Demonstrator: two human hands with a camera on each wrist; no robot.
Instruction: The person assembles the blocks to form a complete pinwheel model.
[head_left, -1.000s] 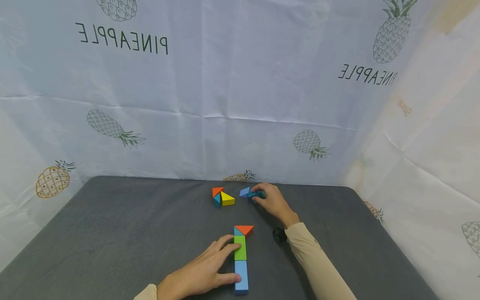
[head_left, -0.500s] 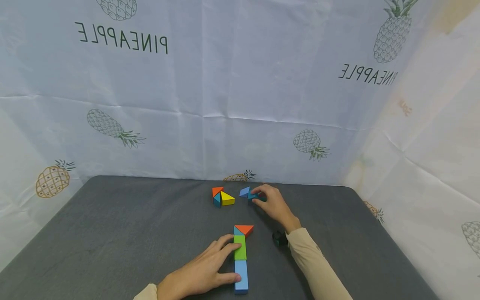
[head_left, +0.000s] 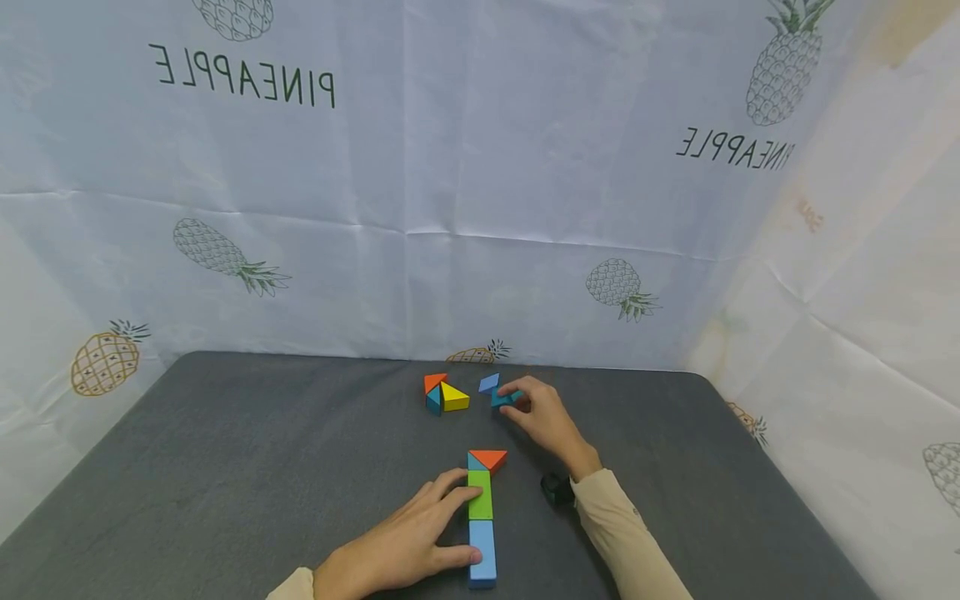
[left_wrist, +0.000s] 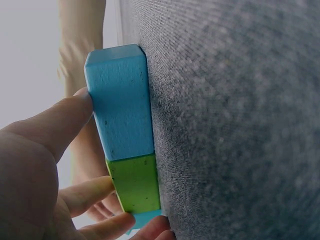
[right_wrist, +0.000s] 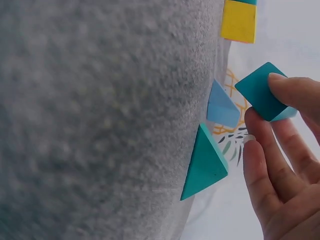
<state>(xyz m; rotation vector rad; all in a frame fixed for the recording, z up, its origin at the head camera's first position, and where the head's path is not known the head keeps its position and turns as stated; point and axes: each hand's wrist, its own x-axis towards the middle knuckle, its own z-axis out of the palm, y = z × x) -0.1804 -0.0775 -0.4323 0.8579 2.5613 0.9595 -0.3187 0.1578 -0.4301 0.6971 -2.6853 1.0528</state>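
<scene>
My left hand (head_left: 408, 533) rests beside a row of blocks, its thumb touching the light blue block (head_left: 482, 554) and its fingertips at the green block (head_left: 480, 495). A small blue triangular block (head_left: 476, 462) and an orange triangular block (head_left: 491, 460) sit at the row's far end. With thumb and fingers, my right hand (head_left: 546, 417) pinches a teal block (right_wrist: 262, 92), raised off the table in the right wrist view. Close by on the table are a teal triangular block (right_wrist: 205, 165) and a slanted light blue block (right_wrist: 222, 107).
To the left of my right hand lie an orange block (head_left: 434, 382), a yellow triangular block (head_left: 454, 400) and another blue block (head_left: 434, 402). The dark grey table (head_left: 262, 467) ends at a pineapple-printed curtain (head_left: 517, 167). A black device (head_left: 557, 490) is at my right wrist.
My right hand has drawn slightly nearer and to the left with the teal block between its fingers. The left hand and the row keep their place.
</scene>
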